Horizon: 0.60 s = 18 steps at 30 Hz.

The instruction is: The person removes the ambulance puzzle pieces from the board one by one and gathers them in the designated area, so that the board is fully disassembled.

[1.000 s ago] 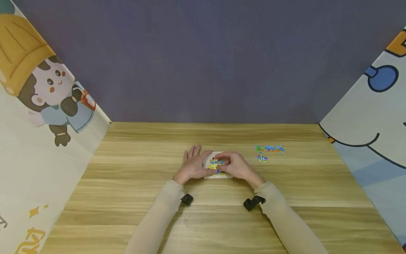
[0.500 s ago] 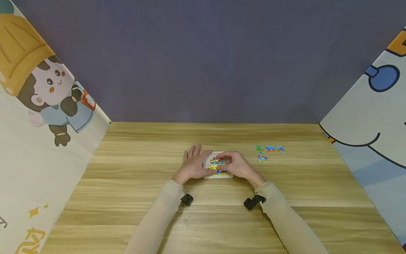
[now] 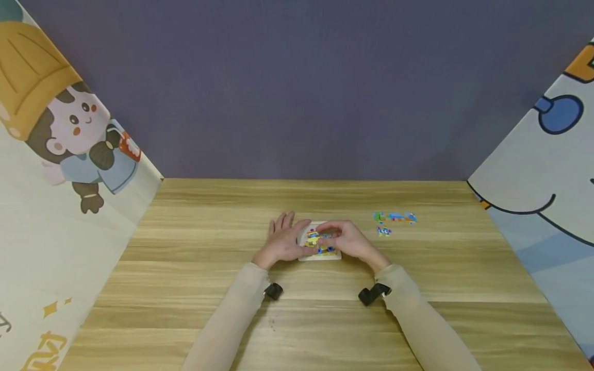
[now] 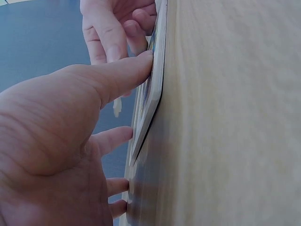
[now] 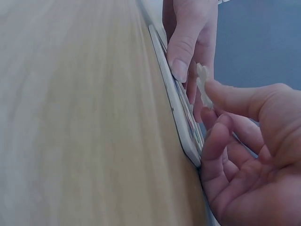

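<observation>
Wood-grain bench (image 3: 209, 216) before you, your left grip (image 3: 284, 241) released and resting across the pale tray (image 3: 320, 258), your right grip (image 3: 349, 240) over its right side, colourful pieces (image 3: 313, 240) inside, loose pieces (image 3: 394, 217) farther right, one small piece (image 5: 202, 85) pinched in your right grip just above the tray

Pale-rimmed puzzle board (image 3: 320, 258) lying flat, small puzzle piece (image 5: 202, 85) held above

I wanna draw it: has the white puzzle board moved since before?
No: in the head view, the board sits just as far from the dark wall.
</observation>
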### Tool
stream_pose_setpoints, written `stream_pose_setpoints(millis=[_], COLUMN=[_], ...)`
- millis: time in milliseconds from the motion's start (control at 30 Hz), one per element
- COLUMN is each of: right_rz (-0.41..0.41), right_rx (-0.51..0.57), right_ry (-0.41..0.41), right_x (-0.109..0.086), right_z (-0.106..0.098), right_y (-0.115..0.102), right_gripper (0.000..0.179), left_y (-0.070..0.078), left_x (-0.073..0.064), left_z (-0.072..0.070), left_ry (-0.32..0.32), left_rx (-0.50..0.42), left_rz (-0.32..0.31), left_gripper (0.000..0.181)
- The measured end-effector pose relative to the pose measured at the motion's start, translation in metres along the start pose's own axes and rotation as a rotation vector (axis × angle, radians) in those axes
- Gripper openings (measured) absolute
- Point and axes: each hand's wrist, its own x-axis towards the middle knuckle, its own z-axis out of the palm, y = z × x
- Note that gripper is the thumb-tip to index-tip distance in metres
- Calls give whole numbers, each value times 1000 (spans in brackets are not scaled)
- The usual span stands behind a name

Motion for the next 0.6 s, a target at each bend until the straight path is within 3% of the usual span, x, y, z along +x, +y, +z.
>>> stream_pose_setpoints(millis=[200, 600], right_rz=[-10, 54], right_rx=[19, 81], right_ry=[-12, 6], right_x=[-3, -14], right_z=[-5, -17], right_y=[1, 3], right_gripper=[38, 43], left_y=[-2, -2], left_x=[3, 1], left_z=[0, -1], left_ry=[4, 13], left_rx=[-13, -2], left_rz=[0, -9], left_gripper=[86, 86])
